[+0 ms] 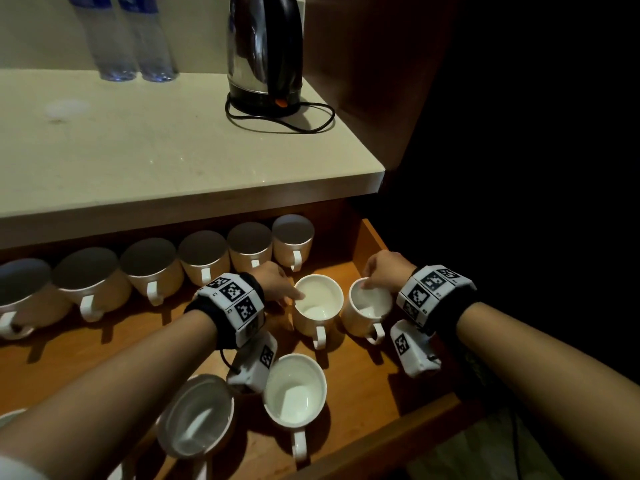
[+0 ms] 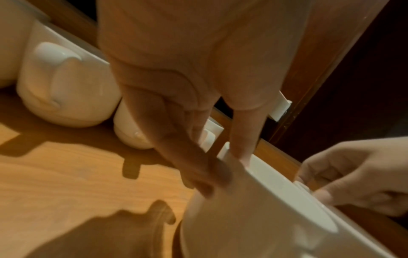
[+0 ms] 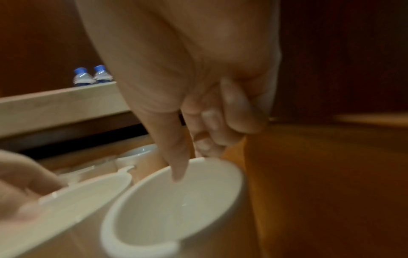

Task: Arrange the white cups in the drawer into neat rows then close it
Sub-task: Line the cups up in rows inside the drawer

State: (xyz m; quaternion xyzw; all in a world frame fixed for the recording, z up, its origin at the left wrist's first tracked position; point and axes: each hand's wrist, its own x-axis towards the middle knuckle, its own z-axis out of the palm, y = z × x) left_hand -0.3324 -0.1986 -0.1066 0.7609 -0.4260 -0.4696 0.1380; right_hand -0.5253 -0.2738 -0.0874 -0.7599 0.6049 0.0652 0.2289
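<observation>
Holding everything is the open wooden drawer (image 1: 363, 386), pulled out from under the pale countertop (image 1: 173, 150) so that both arms can reach in from the front. Against the drawer's back, partly under the countertop's edge, a row of white cups (image 1: 204, 258) stands mouth-down with handles turned toward the drawer's front; that, I judge, is the pattern the rest should follow. In front of that row, toward the drawer's right wall, two upright cups stand just beside each other. The left hand (image 1: 277, 284) pinches the rim of the left cup (image 1: 318, 308), thumb inside and fingers on the outer wall in the left wrist view, a grip that suits lifting or turning it. The right hand (image 1: 384, 271) pinches the rim of the right cup (image 1: 367, 311) the same way, one digit dipping inside the mouth. Nearer the drawer's front edge, two loose cups (image 1: 294, 393) lie out of line, untouched, probably next. On the countertop behind the drawer sit an electric kettle (image 1: 265, 53) and two water bottles (image 1: 131, 39), clear of the work.
</observation>
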